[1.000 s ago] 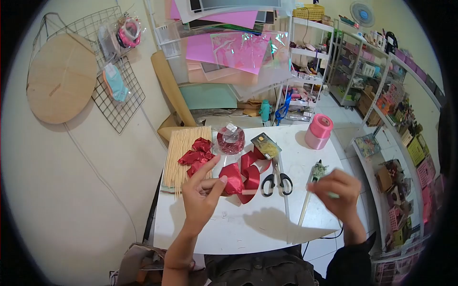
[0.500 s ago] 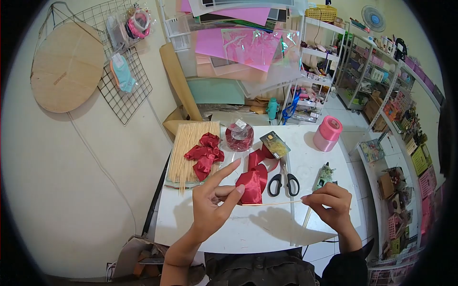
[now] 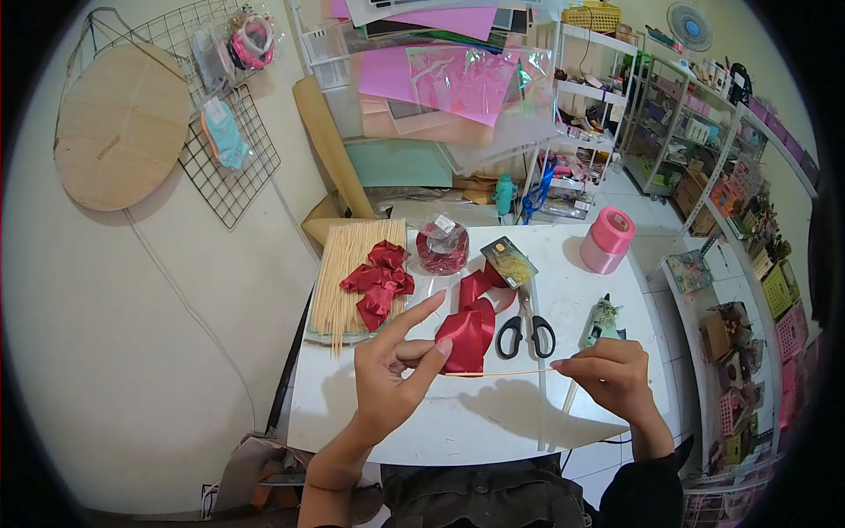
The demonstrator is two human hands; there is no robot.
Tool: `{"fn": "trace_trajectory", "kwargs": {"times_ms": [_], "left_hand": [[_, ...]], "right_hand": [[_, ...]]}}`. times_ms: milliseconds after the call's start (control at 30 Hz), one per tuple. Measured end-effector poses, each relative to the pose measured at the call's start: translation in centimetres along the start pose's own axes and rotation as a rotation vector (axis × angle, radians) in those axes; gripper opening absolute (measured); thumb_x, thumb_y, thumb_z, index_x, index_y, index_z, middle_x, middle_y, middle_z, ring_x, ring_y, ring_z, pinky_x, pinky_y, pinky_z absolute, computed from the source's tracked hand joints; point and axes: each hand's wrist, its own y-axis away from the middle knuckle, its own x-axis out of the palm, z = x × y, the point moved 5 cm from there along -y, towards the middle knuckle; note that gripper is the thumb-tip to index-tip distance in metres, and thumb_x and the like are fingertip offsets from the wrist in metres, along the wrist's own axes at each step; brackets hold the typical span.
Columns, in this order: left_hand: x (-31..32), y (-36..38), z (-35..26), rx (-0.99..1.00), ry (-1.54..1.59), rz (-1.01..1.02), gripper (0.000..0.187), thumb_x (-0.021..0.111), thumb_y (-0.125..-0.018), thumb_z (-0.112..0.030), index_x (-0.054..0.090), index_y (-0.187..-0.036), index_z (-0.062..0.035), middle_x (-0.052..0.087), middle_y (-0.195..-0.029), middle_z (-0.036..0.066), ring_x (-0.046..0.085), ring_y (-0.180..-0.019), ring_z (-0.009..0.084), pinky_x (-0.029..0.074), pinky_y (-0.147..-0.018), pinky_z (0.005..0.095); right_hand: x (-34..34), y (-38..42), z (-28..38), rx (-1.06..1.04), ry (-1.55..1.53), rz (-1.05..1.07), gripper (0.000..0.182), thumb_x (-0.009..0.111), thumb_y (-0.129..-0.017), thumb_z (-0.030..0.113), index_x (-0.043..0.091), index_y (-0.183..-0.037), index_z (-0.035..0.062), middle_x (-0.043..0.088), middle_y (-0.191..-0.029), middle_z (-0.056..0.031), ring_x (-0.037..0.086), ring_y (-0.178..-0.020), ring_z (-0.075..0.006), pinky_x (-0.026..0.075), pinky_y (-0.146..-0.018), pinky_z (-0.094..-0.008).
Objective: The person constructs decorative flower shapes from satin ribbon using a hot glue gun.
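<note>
Between thumb and bent fingers, my left hand [image 3: 387, 383] pinches the end of a red satin ribbon [image 3: 465, 343], its index finger stretched out above. A thin bamboo skewer [image 3: 506, 374] runs along the ribbon's lower edge, its left end at my left fingertips. My right hand [image 3: 612, 374] is closed on the skewer's other end. Behind the skewer lie black-handled scissors [image 3: 525, 334], and the ribbon's loose length curls back beside them. A yellow-and-black card [image 3: 509, 262] rests at the ribbon's far end. Near my right hand is a pale green glue gun [image 3: 603, 321].
At the back left, folded red ribbon pieces [image 3: 380, 286] lie on a pile of skewers [image 3: 336, 273]. A wrapped red ribbon roll [image 3: 443, 248] and pink ribbon rolls [image 3: 607, 242] stand along the back of the white table [image 3: 422, 436]. Loaded shelves [image 3: 731, 273] line the right side.
The ribbon piece by my left thumb has shifted slightly, its fold lying differently along the skewer. Both hands keep nearly the same place and hold; the view has tilted a little.
</note>
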Motion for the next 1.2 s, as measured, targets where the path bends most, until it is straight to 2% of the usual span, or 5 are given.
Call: {"fn": "trace_trajectory", "kwargs": {"times_ms": [467, 667, 733, 933, 1200], "left_hand": [[-0.02, -0.11, 0.1, -0.02, 0.022, -0.013, 0.041, 0.053, -0.074, 0.002, 0.042, -0.113, 0.0061, 0.056, -0.06, 0.002, 0.046, -0.058, 0.001, 0.033, -0.056, 0.0116], [-0.12, -0.16, 0.31, 0.037, -0.009, 0.001, 0.04, 0.054, -0.075, 0.0, 0.043, -0.114, 0.0023, 0.056, -0.06, 0.002, 0.043, -0.053, -0.0001, 0.034, -0.049, 0.0129], [-0.07, -0.14, 0.31, -0.013, 0.006, -0.009, 0.041, 0.054, -0.074, 0.002, 0.042, -0.113, 0.0064, 0.056, -0.061, 0.002, 0.047, -0.058, 0.0016, 0.035, -0.058, 0.0126], [-0.02, -0.25, 0.37, 0.014, 0.02, -0.012, 0.041, 0.054, -0.076, 0.0, 0.042, -0.115, 0.0031, 0.058, -0.064, 0.005, 0.047, -0.057, 0.0019, 0.037, -0.053, 0.0138], [0.21, -0.35, 0.07, -0.029, 0.063, 0.001, 0.041, 0.053, -0.075, 0.001, 0.041, -0.114, 0.0052, 0.06, -0.066, 0.008, 0.053, -0.062, 0.0057, 0.041, -0.058, 0.0159]], "right_hand": [[-0.26, -0.02, 0.03, 0.078, 0.032, 0.095, 0.022, 0.062, -0.063, 0.0, 0.062, -0.083, 0.0091, 0.055, -0.057, -0.0037, 0.054, -0.047, -0.0142, 0.04, -0.041, -0.0242], [-0.14, -0.04, 0.14, 0.001, 0.032, 0.049, 0.026, 0.062, -0.062, 0.001, 0.062, -0.086, 0.0117, 0.057, -0.06, -0.0032, 0.055, -0.049, -0.0136, 0.042, -0.041, -0.0236], [-0.18, -0.01, 0.16, -0.012, 0.056, 0.053, 0.027, 0.062, -0.062, 0.001, 0.062, -0.086, 0.0127, 0.058, -0.06, -0.003, 0.055, -0.049, -0.0134, 0.042, -0.042, -0.0235], [-0.14, 0.14, 0.13, -0.003, 0.077, 0.083, 0.031, 0.061, -0.062, 0.001, 0.062, -0.089, 0.0148, 0.058, -0.063, -0.0027, 0.055, -0.05, -0.0132, 0.042, -0.042, -0.0242], [0.03, 0.14, -0.12, 0.014, 0.076, 0.109, 0.03, 0.06, -0.063, 0.002, 0.062, -0.09, 0.0153, 0.057, -0.061, -0.003, 0.054, -0.049, -0.0129, 0.041, -0.042, -0.0241]]}}
